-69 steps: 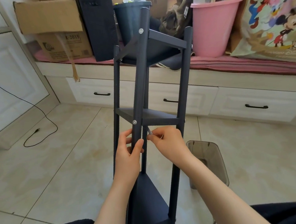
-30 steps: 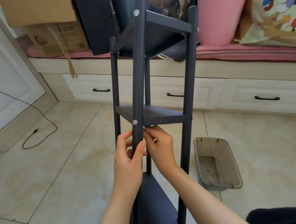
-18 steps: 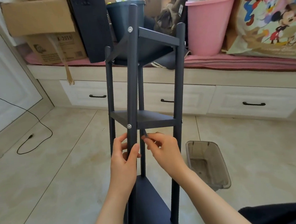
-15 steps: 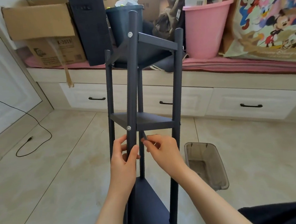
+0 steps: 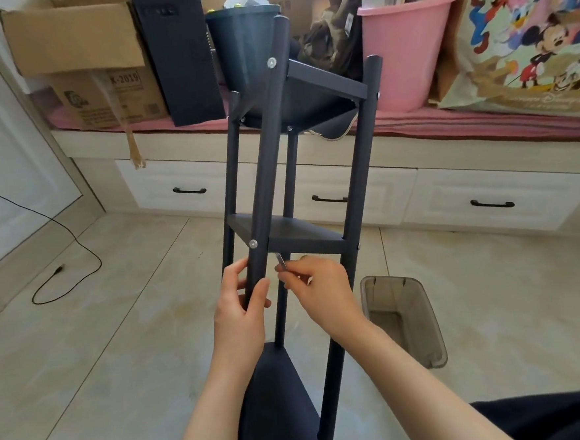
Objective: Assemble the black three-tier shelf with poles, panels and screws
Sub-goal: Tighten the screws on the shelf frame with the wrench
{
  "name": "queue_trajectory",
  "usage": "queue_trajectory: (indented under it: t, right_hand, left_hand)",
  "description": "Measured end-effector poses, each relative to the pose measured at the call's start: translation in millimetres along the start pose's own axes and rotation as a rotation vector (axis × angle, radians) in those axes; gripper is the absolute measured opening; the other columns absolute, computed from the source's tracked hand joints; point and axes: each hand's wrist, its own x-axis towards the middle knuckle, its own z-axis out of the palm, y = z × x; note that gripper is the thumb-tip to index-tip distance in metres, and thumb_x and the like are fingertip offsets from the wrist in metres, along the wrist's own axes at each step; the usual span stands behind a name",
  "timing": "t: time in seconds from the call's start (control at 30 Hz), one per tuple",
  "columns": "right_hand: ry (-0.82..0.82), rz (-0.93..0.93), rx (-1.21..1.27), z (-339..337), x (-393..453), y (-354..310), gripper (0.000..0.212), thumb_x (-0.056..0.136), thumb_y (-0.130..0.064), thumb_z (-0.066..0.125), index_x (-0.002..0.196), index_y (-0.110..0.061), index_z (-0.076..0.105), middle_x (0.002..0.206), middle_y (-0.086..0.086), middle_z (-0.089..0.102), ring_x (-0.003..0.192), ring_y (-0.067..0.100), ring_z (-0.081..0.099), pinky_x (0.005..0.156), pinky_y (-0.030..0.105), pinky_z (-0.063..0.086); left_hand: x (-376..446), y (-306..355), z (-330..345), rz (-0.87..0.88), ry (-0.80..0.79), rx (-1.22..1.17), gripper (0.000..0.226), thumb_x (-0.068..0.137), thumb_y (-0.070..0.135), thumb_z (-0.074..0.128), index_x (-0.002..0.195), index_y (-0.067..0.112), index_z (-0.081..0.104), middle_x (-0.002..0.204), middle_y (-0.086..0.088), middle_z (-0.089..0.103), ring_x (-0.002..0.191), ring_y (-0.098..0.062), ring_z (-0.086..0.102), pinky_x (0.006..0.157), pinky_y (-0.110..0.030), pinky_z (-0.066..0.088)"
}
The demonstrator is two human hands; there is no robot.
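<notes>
Little has shifted since a moment ago: your left hand still grips the near black round pole; your right hand pinches a small metal key under the black middle panel. Likely tightening; next, seat it squarely in the screw.

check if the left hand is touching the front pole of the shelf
Touching. The head view shows the left hand wrapped around the front pole just below the middle panel, thumb on one side, fingers on the other.
</notes>
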Motion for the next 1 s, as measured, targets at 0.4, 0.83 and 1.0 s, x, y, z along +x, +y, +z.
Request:
queue_trajectory:
  t: [0.4,0.83,1.0]
  right_hand:
    - [0.337,-0.169,-0.009,42,0,9,0.014,0.091,-0.015,0.069,0.098,-0.008,0.078,0.089,0.003,0.075,0.089,0.017,0.067,0.085,0.031,0.055]
    - [0.504,-0.234,0.190,77,18,12,0.024,0.093,-0.021,0.059,0.089,-0.005,0.077,0.087,0.003,0.074,0.093,0.020,0.065,0.081,0.034,0.056]
    - [0.447,-0.163,0.270,78,21,10,0.018,0.093,-0.021,0.063,0.091,-0.009,0.076,0.092,0.001,0.073,0.095,0.016,0.065,0.087,0.034,0.056]
  left_hand:
    - [0,0,2,0.041,-0.038,0.001,0.032,0.100,0.027,0.057,0.115,0.053,0.048,0.095,0.030,0.061,0.085,-0.006,0.064,0.070,-0.009,0.048]
    - [3,-3,-2,0.034,-0.021,-0.042,0.030,0.099,0.026,0.059,0.115,0.051,0.051,0.094,0.025,0.063,0.084,-0.006,0.067,0.070,-0.011,0.050]
    - [5,-2,-3,0.033,-0.025,-0.045,0.031,0.099,0.026,0.059,0.115,0.051,0.051,0.096,0.026,0.063,0.087,-0.003,0.067,0.070,-0.009,0.050]
